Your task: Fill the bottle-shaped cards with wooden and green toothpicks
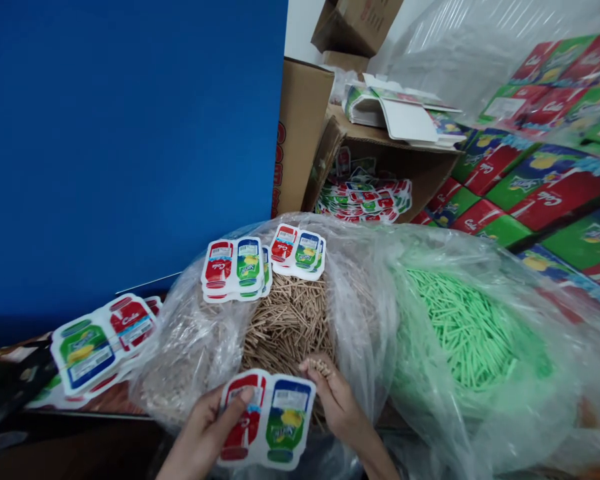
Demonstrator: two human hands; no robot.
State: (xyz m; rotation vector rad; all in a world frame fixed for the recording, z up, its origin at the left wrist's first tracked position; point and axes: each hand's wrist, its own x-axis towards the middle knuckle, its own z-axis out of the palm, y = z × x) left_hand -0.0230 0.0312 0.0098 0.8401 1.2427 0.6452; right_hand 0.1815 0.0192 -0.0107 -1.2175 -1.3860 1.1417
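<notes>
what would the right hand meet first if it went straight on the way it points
Probably the loose brown sticks in the clear plastic bag, just ahead of the right hand; any gap in depth is hard to judge here.

The printed card [267,420] hides part of the left hand [215,421], and the bottom edge cuts off both forearms [375,457]. The sticks [321,367] in the right hand [336,397] are too small to count; the black object [15,383] at the left edge is blurred and cropped.
</notes>
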